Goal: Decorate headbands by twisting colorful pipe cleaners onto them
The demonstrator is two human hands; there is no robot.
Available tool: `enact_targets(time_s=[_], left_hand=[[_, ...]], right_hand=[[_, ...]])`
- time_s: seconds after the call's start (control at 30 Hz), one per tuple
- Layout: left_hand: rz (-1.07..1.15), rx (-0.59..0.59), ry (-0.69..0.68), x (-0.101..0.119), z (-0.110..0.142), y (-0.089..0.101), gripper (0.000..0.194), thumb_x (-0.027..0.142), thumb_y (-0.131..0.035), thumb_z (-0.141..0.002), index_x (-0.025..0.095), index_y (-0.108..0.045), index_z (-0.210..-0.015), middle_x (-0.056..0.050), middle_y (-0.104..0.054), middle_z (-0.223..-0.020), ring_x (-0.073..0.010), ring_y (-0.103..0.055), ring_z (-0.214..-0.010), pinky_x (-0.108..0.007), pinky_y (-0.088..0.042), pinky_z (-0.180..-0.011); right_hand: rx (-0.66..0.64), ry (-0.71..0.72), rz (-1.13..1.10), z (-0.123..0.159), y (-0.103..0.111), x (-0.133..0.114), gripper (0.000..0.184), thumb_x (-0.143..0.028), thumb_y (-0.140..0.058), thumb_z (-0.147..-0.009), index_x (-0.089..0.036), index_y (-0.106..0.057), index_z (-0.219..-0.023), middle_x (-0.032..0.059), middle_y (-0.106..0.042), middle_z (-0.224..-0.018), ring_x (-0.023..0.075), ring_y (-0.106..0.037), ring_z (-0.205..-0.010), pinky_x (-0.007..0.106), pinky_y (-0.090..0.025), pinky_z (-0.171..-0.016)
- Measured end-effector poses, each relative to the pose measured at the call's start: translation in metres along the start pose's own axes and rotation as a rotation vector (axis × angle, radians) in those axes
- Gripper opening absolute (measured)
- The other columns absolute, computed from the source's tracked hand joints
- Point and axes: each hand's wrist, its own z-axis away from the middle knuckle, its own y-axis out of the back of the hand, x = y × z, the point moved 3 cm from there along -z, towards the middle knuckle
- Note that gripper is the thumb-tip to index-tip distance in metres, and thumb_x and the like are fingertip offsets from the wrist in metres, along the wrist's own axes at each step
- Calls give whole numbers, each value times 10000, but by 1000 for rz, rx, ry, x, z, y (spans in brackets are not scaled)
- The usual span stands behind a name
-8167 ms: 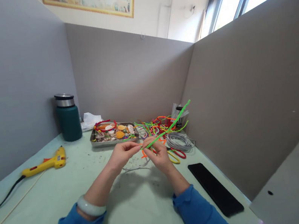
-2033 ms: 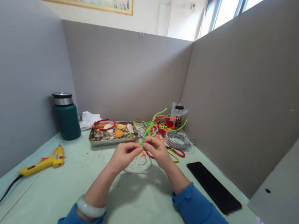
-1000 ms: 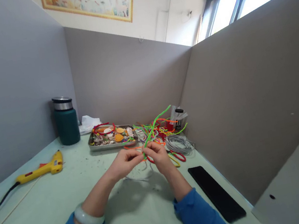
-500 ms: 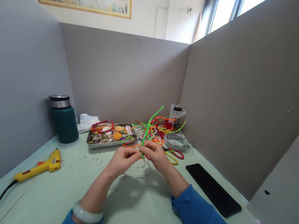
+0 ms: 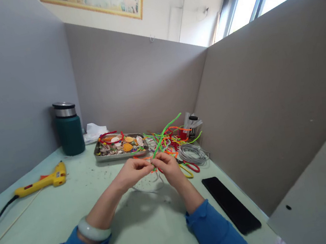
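A bright green pipe cleaner (image 5: 168, 126) slants up and to the right from between my fingertips. My left hand (image 5: 132, 173) pinches its lower end between thumb and forefinger. Right beside it, my right hand (image 5: 170, 168) grips the same end, with the fingertips of both hands nearly touching. The part inside the fingers is mostly hidden. Beneath the hands a thin whitish wire (image 5: 148, 191) curves above the table, and I cannot tell what it is joined to. Scissors (image 5: 193, 167) with red and yellow handles lie just right of my right hand.
A metal tray (image 5: 115, 157) of shells stands behind my hands, near a pile of colored pipe cleaners (image 5: 171, 141) and a grey wire coil (image 5: 192, 154). A yellow glue gun (image 5: 43, 182) and a green flask (image 5: 70, 133) are left. A black phone-like slab (image 5: 231, 204) lies right.
The green pipe cleaner's free tip has tilted slightly further right. Both hands keep their pinch in nearly the same place, and the view has shifted a little.
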Motion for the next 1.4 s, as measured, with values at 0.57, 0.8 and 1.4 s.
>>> enact_targets(time_s=[0.57, 0.8, 1.4], left_hand=[[58, 28, 15, -1, 0, 2, 255, 366, -597, -720, 118, -651, -695, 16, -492, -570, -85, -367, -533, -206, -284, -479], [18, 242, -29, -3, -3, 11, 240, 364, -613, -707, 132, -671, -724, 16, -529, -577, -94, -428, -539, -203, -323, -482], [-54, 279, -138, -13, -6, 8, 183, 328, -594, -741, 149, -563, -766, 16, -544, -678, -92, -469, -567, -200, -365, -533]], right_hand=[[0, 2, 5, -1, 1, -1, 169, -325, -621, -727, -185, -556, -659, -32, -492, -611, 102, -444, -571, 229, -382, -553], [35, 73, 124, -1, -2, -2, 141, -297, -597, -745, -200, -599, -848, -2, -575, -726, 120, -510, -629, 239, -427, -586], [120, 300, 514, 5, -7, -8, 82, -230, -516, -795, -185, -580, -773, 14, -565, -725, 146, -515, -685, 265, -415, -660]])
